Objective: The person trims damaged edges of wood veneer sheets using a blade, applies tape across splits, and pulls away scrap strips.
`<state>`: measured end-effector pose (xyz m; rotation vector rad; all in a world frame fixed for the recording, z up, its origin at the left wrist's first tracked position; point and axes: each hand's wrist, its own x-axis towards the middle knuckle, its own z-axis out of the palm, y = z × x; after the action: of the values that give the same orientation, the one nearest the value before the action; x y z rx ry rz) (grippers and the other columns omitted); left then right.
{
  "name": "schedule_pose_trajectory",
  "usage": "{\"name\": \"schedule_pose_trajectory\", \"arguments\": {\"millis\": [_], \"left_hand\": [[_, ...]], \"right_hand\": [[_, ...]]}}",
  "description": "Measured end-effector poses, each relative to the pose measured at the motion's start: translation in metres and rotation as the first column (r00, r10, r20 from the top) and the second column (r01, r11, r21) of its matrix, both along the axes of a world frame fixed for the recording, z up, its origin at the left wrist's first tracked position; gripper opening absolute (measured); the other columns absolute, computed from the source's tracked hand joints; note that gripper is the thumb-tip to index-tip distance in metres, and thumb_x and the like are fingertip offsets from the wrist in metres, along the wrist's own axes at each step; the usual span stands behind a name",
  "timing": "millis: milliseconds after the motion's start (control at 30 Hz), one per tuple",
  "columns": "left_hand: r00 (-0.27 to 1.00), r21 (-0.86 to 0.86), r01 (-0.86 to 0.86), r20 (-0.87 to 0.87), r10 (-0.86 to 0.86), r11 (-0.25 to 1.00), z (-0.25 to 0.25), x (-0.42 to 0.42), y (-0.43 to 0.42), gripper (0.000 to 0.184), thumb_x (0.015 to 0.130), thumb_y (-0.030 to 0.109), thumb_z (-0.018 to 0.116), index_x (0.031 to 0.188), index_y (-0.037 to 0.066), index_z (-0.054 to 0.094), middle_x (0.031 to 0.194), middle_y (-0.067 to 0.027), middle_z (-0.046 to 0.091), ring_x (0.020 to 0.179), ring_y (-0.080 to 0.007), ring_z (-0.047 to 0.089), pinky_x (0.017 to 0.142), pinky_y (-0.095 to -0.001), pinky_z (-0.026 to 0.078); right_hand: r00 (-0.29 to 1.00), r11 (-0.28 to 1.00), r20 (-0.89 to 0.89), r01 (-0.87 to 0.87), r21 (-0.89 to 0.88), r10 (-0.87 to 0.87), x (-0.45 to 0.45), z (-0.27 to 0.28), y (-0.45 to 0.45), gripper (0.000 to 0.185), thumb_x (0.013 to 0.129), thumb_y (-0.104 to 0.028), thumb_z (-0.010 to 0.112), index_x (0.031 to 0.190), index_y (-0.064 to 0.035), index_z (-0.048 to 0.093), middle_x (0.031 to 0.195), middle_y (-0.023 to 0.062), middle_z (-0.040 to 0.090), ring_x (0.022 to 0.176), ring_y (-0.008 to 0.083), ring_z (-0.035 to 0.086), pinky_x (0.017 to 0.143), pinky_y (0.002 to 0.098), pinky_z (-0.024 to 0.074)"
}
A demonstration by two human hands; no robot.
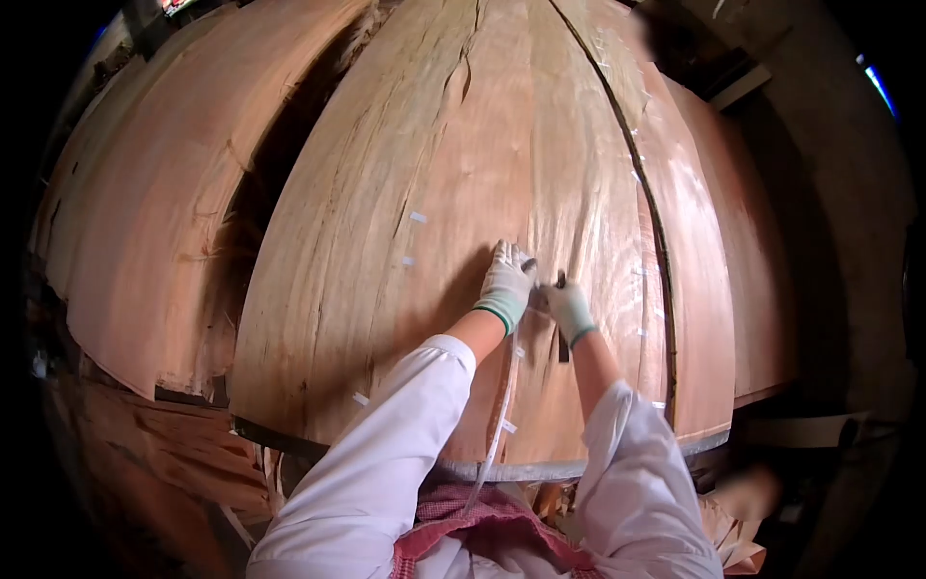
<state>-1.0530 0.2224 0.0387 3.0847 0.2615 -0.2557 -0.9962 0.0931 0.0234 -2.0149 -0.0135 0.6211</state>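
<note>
My left hand [508, 280], in a white glove with a green cuff, lies on a wood veneer sheet [386, 318], fingers stretched forward. A narrow white tape strip [501, 410] runs from beneath it down past the sheet's near edge towards my waist. Just to the right, my gloved right hand [569, 307] is closed around a dark narrow tool [563, 347], whose straight end sticks out below the fist. Its exact kind is not clear. The two hands nearly meet over a join between veneer strips. Small white tape pieces [509, 426] cross the join near my forearms.
More tape pieces [418, 217] dot the sheet. A long dark gap [648, 193] separates it from a veneer strip [690, 261] on the right. Another veneer stack [183, 222] stands at left beyond a dark, ragged gap. Torn veneer scraps [174, 454] lie at lower left.
</note>
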Motion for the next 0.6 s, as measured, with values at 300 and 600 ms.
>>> {"name": "schedule_pose_trajectory", "arguments": {"millis": [300, 600], "left_hand": [[0.491, -0.518, 0.127, 0.773, 0.401, 0.846, -0.004, -0.091, 0.041, 0.034, 0.078, 0.000, 0.046, 0.107, 0.005, 0.062, 0.110, -0.0168, 0.062, 0.109, -0.0355, 0.053, 0.097, -0.0432, 0.041], [0.420, -0.610, -0.458, 0.493, 0.762, 0.647, -0.006, -0.522, 0.021, 0.029, 0.090, 0.004, 0.046, 0.116, 0.001, 0.059, 0.112, -0.0186, 0.062, 0.106, -0.0334, 0.058, 0.096, -0.0392, 0.043]], "right_hand": [[0.791, 0.597, 0.125, 0.337, 0.728, -0.599, -0.149, 0.230, -0.167, 0.020, 0.092, -0.031, 0.062, 0.084, -0.0139, 0.056, 0.068, -0.0036, 0.051, 0.053, 0.0051, 0.043, 0.047, 0.0203, 0.0337], [0.843, 0.491, 0.268, -0.005, 0.871, -0.466, -0.254, 0.311, -0.166, 0.012, 0.098, -0.021, 0.052, 0.092, -0.0098, 0.051, 0.065, -0.0029, 0.045, 0.047, 0.0028, 0.032, 0.039, 0.0184, 0.0232]]}}
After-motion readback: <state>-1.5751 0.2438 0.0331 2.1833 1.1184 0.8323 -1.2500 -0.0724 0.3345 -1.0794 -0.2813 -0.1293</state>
